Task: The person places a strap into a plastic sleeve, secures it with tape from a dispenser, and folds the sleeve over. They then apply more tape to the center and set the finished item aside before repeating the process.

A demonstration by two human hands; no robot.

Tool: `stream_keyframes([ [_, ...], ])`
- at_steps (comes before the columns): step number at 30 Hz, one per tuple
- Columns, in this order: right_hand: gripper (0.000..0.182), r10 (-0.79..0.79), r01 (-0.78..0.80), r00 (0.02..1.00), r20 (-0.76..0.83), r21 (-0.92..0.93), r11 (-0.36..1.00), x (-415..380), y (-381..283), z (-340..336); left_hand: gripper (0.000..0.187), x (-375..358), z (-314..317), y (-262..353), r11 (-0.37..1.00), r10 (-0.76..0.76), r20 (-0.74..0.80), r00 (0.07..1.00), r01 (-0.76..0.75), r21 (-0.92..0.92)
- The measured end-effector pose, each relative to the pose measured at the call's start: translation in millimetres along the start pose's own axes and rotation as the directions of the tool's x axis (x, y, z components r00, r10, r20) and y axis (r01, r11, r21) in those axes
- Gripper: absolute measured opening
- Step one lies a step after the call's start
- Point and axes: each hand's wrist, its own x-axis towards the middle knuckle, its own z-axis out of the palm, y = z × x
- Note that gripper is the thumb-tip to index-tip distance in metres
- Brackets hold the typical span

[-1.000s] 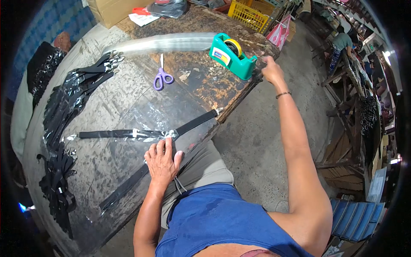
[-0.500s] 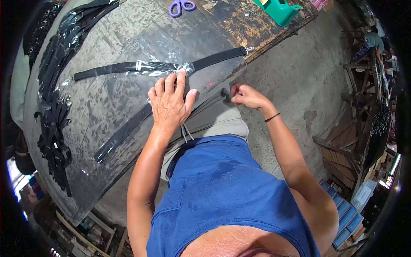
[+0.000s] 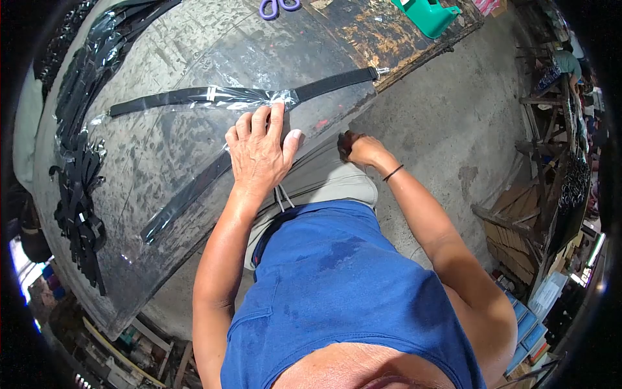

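Observation:
My left hand (image 3: 258, 152) lies palm down with its fingers stretched out. Its index fingertip presses on the clear plastic sleeve (image 3: 243, 96) around a black strap (image 3: 159, 100), whose bare right end reaches the table's edge. A second black strap in plastic (image 3: 188, 201) runs under or beside the same hand; part of it is hidden. Beside my thigh, below the table's edge, my right hand (image 3: 364, 149) has its fingers curled. Those fingers are in deep shadow, and whatever they hold is too dark to make out.
Black straps in plastic (image 3: 81, 194) are heaped along the left of the worn table (image 3: 149, 142). Purple-handled scissors (image 3: 278, 8) and a green plastic container (image 3: 431, 19) lie at the far side. Racks (image 3: 534, 129) stand to the right, with another person (image 3: 567, 65) beyond.
My right hand has moved slightly left and down, onto a dark spot by the table's edge, and its fingers have turned into shadow. My left hand stays on the sleeve.

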Motion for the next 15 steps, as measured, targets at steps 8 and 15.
stream_keyframes([
  [8,0.05,0.029,-0.014,0.999,-0.034,0.378,0.926,-30,5,-11,0.055,0,0,-1,1.0,0.002,-0.011,1.0,-0.002,-0.005],
  [15,0.036,0.217,-0.243,0.963,0.162,0.873,0.423,-52,26,10,0.053,0,1,-1,1.0,-0.005,-0.018,1.0,0.005,-0.015],
])
